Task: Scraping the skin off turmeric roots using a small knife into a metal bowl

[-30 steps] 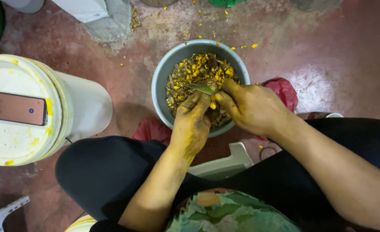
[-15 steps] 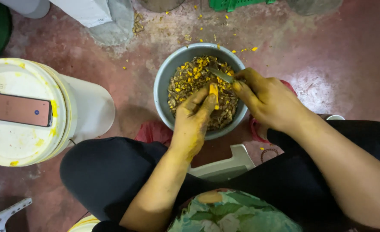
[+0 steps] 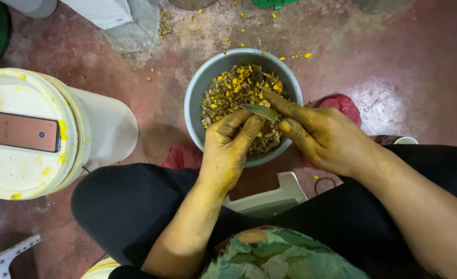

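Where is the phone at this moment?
In the head view the phone lies far left, flat on the white bucket's lid, left of the grey bowl.

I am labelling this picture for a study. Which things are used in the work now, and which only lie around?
In use: left hand, right hand, knife, grey bowl of yellow-brown scraps.

Lying about: phone, white bucket, red bag, yellow bits on floor.

- The knife (image 3: pixel 260 110) has a short, narrow, dull grey blade smeared with yellow. It lies nearly level across the bowl, tip pointing left.
- The bowl (image 3: pixel 195 98) is round and grey-blue. It stands upright on the red floor, holding brown peelings (image 3: pixel 239 88) mixed with bright yellow bits.
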